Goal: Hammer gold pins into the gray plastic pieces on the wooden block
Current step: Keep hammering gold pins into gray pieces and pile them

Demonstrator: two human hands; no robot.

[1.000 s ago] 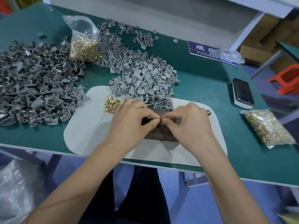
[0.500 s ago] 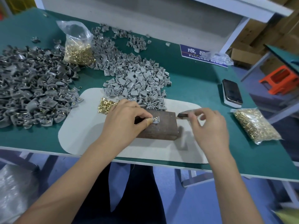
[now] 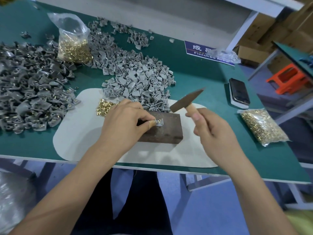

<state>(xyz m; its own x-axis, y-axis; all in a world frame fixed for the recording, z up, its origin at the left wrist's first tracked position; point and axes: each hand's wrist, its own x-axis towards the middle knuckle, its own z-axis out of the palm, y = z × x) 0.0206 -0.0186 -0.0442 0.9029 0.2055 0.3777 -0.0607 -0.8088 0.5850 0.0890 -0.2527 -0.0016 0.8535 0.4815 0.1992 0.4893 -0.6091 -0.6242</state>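
My left hand [image 3: 125, 121] pinches one gray plastic piece [image 3: 160, 122] flat against the top of the wooden block [image 3: 166, 128], thumb and taped forefinger closed on its left edge. A gold pin sits in the piece; how deep, I cannot tell.

My right hand [image 3: 215, 133] grips the hammer [image 3: 186, 100] by its pale wooden handle, fingers wrapped round. The head is raised, above and just right of the piece, apart from it. Its long axis runs up and to the right, blunt face nearest the block, tapered end pointing away.

Key relation: the piece lies down and left of the hammer face, with my left fingertips touching it on the far side. I judge the strike must land on the pin and stop short of those fingers.

Materials: block is dark brown, flat-topped, dented, resting on a pale felt-like mat [image 3: 81, 133]. Hammer head is dull, rust-brown metal. Loose gold pins [image 3: 105, 107] are small, shiny, heaped just left of my left hand. Unworked gray pieces [image 3: 140, 82], matte and wedge-shaped, are piled beyond the block.
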